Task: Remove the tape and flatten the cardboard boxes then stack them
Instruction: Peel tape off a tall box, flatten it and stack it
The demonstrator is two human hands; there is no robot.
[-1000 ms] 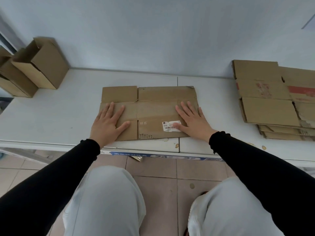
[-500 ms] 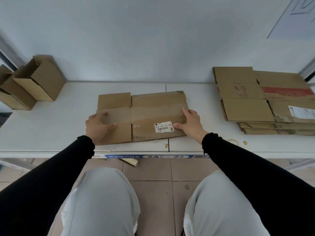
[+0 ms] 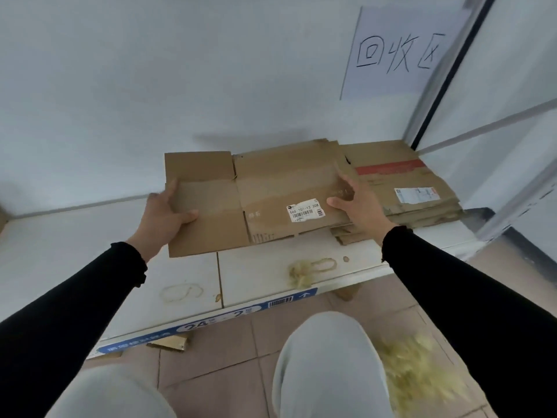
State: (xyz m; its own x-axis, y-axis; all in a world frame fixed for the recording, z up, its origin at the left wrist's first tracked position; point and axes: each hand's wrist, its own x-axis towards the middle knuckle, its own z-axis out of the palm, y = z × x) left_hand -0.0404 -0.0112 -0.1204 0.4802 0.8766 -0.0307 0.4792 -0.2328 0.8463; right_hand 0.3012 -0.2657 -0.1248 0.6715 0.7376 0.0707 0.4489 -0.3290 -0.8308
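A flattened brown cardboard box point(image 3: 265, 200) with a white barcode label is lifted off the white table point(image 3: 256, 273), its right part over the stack of flattened boxes point(image 3: 407, 188) at the right. My left hand point(image 3: 164, 215) grips its left edge, thumb on top. My right hand point(image 3: 355, 203) holds its right edge, thumb near the label.
A paper sign point(image 3: 398, 52) with handwritten characters hangs on the wall above the stack. A loop of peeled tape point(image 3: 310, 270) lies near the table's front edge, and a wad of tape point(image 3: 419, 372) lies on the tiled floor by my right knee.
Both hands went from pressing the flat box on the table to gripping its edges, then lifted it and carried it right toward the stack. The view turned right with it.
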